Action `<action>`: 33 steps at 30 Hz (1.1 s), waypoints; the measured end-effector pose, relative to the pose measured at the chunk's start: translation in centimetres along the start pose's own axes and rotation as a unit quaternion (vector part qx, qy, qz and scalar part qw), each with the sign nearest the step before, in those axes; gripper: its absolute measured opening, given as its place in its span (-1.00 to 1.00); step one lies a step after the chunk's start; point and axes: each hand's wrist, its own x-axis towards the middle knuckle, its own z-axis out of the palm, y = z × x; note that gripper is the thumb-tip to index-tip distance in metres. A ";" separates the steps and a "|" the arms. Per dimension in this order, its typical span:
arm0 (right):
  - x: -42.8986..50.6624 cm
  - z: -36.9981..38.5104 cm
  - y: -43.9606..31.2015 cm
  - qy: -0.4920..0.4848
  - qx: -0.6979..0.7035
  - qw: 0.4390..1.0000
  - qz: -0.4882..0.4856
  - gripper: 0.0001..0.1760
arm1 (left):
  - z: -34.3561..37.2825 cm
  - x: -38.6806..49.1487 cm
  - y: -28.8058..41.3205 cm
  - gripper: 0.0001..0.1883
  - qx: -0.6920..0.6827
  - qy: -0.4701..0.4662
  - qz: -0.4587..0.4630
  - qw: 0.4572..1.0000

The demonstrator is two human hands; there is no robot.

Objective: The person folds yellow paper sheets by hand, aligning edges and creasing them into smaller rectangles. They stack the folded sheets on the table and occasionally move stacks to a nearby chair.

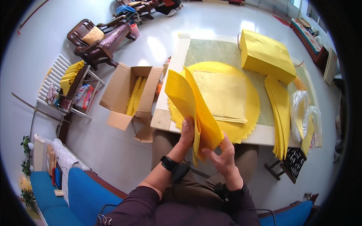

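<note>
My left hand [187,132] grips a bundle of folded yellow paper [182,91] with the thumb on its outer side. The bundle stands upright and its upper leaves spread apart. At its lower right edge my right hand [225,158] pinches the paper, the fingertips partly hidden behind it. Behind the bundle a round yellow paper stack [251,101] with a zigzag rim lies on the table [215,52]. On that stack rests a squarish pile of pale yellow sheets [226,94], partly covered by the bundle.
A big yellow block-shaped package [265,53] sits at the table's far right. Nearer are fanned yellow strips [278,115] and clear plastic bags [299,118]. An open cardboard box [117,93] holding yellow rolls stands left. Beyond are a wooden armchair [106,42] and a partly visible person [169,7].
</note>
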 end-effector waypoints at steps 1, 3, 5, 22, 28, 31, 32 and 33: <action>0.0 -0.1 -0.1 0.010 0.000 1.000 0.005 -0.38 | -0.2 -0.1 0.2 -0.28 0.001 -0.006 -0.029 1.000; 0.0 -0.5 -0.2 0.033 0.007 0.999 0.001 -0.34 | -0.4 -0.5 0.6 -0.46 -0.052 0.001 -0.011 0.999; 0.2 -0.9 -0.3 0.049 0.027 0.998 -0.007 -0.32 | 0.0 -0.7 0.9 -0.42 -0.005 -0.008 -0.017 1.000; 1.4 1.0 -3.1 0.011 -0.081 0.985 -0.153 -0.50 | 1.8 -2.2 0.0 -0.33 -0.209 -0.154 -0.172 0.950; 1.3 1.7 -2.9 0.001 -0.089 0.982 -0.163 -0.48 | 2.8 -4.8 3.1 -0.36 -0.201 -0.194 -0.200 0.939; 1.2 1.9 -2.9 -0.003 -0.088 0.982 -0.168 -0.48 | 2.9 -6.8 5.3 -0.38 -0.187 -0.199 -0.214 0.938; 1.2 1.9 -2.9 -0.009 -0.087 0.983 -0.164 -0.48 | 2.9 -7.3 5.8 -0.39 -0.183 -0.200 -0.219 0.937; 1.1 2.0 -2.9 -0.011 -0.091 0.982 -0.166 -0.49 | 3.0 -7.6 6.3 -0.39 -0.180 -0.202 -0.224 0.936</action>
